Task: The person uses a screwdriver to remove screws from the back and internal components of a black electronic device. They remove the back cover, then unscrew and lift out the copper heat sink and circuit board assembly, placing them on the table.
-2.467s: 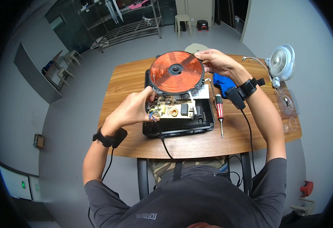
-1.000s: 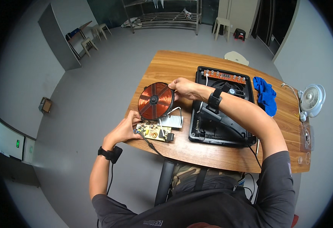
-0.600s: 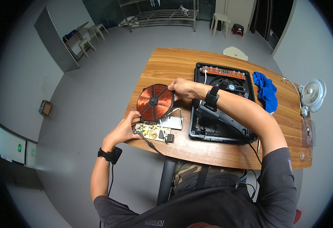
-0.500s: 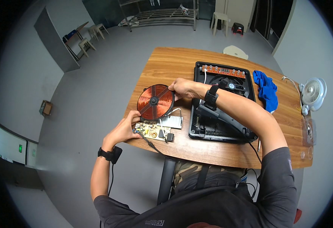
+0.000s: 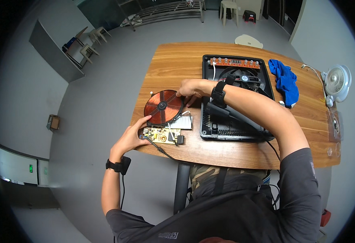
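A round copper induction coil (image 5: 171,108) with dark radial bars is held at its rim by both hands. My left hand (image 5: 129,138) has its fingers on the coil's lower-left rim. Its thumb is by the left end of a yellow circuit board (image 5: 150,133). My right hand (image 5: 191,88) grips the upper-right rim, with some fingers behind or under it. Below the coil, the board carries a ribbed silver heat sink (image 5: 183,122), partly covered by the coil. White leads run between coil and board, and a black cord (image 5: 161,150) leaves the board's left side.
Right of the coil lies an open black cooker housing (image 5: 206,133) with a fan (image 5: 245,78) and an orange button board (image 5: 236,62); my right forearm crosses over it. A blue cloth (image 5: 286,85) and a small white fan (image 5: 337,84) are farther right on the wooden table (image 5: 173,58).
The head view has shifted, so the table sits higher in the picture. The coil, still in both hands, has come slightly nearer to me relative to the housing and its tilt has changed.
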Demonstrator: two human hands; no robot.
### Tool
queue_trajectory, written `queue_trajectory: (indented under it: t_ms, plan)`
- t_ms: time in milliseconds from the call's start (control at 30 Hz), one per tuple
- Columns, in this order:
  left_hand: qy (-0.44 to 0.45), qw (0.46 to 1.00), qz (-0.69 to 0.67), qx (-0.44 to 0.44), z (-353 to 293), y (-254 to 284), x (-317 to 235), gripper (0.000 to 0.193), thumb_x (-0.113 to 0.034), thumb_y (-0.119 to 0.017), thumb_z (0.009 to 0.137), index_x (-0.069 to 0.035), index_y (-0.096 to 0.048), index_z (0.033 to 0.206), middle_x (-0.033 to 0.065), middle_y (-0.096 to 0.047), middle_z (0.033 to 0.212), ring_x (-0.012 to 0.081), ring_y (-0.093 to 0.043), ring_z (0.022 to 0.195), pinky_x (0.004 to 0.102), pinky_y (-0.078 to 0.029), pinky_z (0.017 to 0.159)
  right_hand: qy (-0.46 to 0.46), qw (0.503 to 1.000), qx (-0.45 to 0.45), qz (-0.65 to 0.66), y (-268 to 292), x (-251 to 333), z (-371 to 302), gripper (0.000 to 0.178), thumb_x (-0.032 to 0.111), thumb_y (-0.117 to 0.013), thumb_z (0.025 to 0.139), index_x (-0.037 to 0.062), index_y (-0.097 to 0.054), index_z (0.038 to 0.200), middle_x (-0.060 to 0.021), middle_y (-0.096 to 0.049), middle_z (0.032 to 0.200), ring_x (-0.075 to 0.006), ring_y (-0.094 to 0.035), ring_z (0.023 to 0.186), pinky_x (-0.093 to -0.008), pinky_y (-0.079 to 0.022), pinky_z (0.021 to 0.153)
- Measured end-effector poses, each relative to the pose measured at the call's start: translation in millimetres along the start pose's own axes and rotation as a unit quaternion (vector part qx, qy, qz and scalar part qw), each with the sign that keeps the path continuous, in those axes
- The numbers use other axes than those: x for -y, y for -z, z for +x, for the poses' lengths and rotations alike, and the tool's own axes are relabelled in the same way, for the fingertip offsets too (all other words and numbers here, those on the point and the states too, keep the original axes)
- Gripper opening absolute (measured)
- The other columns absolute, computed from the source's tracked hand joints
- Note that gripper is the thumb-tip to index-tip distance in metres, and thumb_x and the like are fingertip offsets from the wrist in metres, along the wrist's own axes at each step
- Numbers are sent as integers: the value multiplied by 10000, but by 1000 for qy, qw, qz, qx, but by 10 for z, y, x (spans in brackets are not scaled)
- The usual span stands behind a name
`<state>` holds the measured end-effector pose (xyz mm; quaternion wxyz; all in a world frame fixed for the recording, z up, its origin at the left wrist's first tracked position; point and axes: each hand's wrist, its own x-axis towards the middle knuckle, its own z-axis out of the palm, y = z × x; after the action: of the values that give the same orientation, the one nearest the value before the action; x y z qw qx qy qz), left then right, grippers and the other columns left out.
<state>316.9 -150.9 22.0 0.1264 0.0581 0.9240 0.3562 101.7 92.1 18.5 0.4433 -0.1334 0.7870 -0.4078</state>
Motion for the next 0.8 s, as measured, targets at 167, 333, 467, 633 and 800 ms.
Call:
queue_trajectory:
  t_ms: [167,333,467,633,800]
  plan:
    - [-39,997,74,-6,-1,53,-87,1012,-87,-927,646,-160,-446,1533,170,-556,1481,362,-560,1336,429,-486,1114,35,998,-28,-34,-41,-15,12,350,198,-614,1023,-115,-633,1179,-198,-653,1142,-281,-691,859,-377,-656,679]
    - [-56,991,119,-7,-45,113,-140,1013,-150,-949,634,-148,-464,1523,158,-534,1476,338,-500,1356,418,-454,1126,46,982,-17,-181,-41,60,-133,407,304,-614,1020,-97,-676,1000,-160,-687,872,-239,-647,730,-362,-541,599]
    - [-42,989,143,0,-45,179,-249,1043,-169,-958,620,-146,-448,1530,142,-470,1536,339,-443,1413,425,-421,1163,108,962,-45,-248,82,-9,-138,458,378,-596,1006,-65,-704,977,-158,-695,783,-248,-665,687,-407,-520,611]
    - [-34,984,171,43,-34,372,-381,907,-66,-887,686,-139,-490,1498,118,-460,1555,327,-417,1447,422,-382,1212,214,954,-66,-200,522,-59,-400,442,374,-645,1003,-22,-691,1195,-175,-754,1029,-207,-713,806,-348,-577,718]
    - [-107,968,209,83,170,507,-862,720,47,-781,744,-106,-569,1415,104,-526,1505,337,-471,1408,435,-414,1184,218,963,-109,-117,1259,-398,-997,435,346,-637,1021,-11,-663,1268,-91,-704,1075,-125,-661,877,-309,-582,735]
